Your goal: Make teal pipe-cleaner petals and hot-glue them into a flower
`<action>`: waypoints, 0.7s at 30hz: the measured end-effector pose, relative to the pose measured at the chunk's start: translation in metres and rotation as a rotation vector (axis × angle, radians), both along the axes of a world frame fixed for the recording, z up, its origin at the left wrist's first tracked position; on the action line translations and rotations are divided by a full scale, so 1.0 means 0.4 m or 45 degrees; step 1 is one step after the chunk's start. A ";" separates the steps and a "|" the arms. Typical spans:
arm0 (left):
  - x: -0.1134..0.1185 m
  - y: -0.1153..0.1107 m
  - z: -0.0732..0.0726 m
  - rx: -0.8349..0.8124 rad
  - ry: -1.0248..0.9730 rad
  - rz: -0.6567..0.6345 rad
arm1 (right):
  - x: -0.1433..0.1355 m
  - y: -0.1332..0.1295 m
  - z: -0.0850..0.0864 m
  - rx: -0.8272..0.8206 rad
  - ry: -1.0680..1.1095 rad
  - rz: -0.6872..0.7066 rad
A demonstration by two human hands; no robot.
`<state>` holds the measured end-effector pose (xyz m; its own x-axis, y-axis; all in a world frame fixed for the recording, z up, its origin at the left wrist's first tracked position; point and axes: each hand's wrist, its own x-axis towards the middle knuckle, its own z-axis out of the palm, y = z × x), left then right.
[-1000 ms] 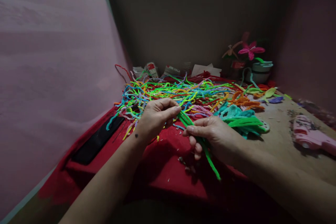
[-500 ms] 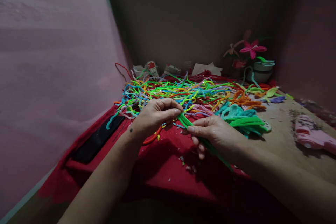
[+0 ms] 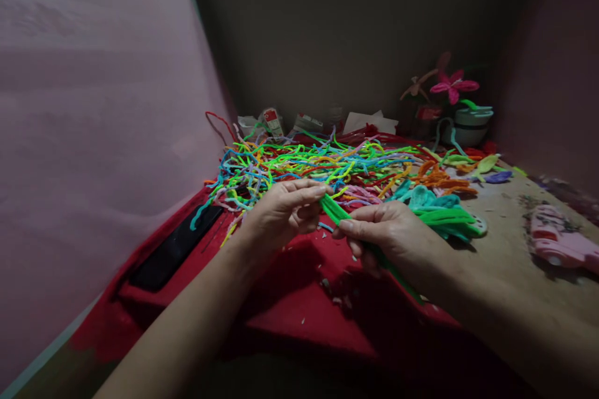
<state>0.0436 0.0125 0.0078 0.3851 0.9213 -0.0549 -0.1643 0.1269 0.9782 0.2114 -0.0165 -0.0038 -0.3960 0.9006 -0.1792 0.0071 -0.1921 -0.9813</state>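
Observation:
A bundle of bright green pipe cleaners (image 3: pixel 334 209) stretches between my two hands in front of me. My right hand (image 3: pixel 386 229) is closed around its middle, thumb on top, and the bundle's tail hangs down below that wrist. At the upper end, my left hand (image 3: pixel 292 209) pinches the tips between thumb and fingers; the exact contact is partly hidden. Behind the hands spreads a tangled heap of multicoloured pipe cleaners (image 3: pixel 299 159). Just beyond my right hand lie more green pipe cleaners (image 3: pixel 444 217) beside teal looped pieces (image 3: pixel 423 197).
A black phone (image 3: pixel 175 250) rests on the red cloth (image 3: pixel 299 299) at left. On the right are a pink glue gun (image 3: pixel 559 240), orange looped pieces (image 3: pixel 440 177) and a pot (image 3: pixel 470 128) near a pink flower (image 3: pixel 453 85). Walls stand left, right and behind.
My left hand has shifted slightly down, its fingers changing position at the bundle's end. My right hand has moved a little to the right with the green bundle, and more of it shows between the hands.

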 end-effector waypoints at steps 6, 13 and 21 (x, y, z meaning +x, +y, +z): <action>0.040 -0.003 -0.027 -0.094 -0.109 0.010 | -0.003 0.005 -0.006 0.084 -0.012 -0.042; 0.029 0.006 -0.027 -0.213 -0.217 0.096 | -0.024 0.004 -0.021 0.217 -0.154 -0.079; 0.046 -0.014 -0.038 0.010 0.037 0.034 | -0.014 0.009 -0.024 0.097 -0.017 -0.065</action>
<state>0.0618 0.0069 -0.0074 0.3585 0.9317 -0.0584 -0.1391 0.1152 0.9836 0.2057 -0.0129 -0.0133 -0.3471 0.9308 -0.1145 0.0123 -0.1175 -0.9930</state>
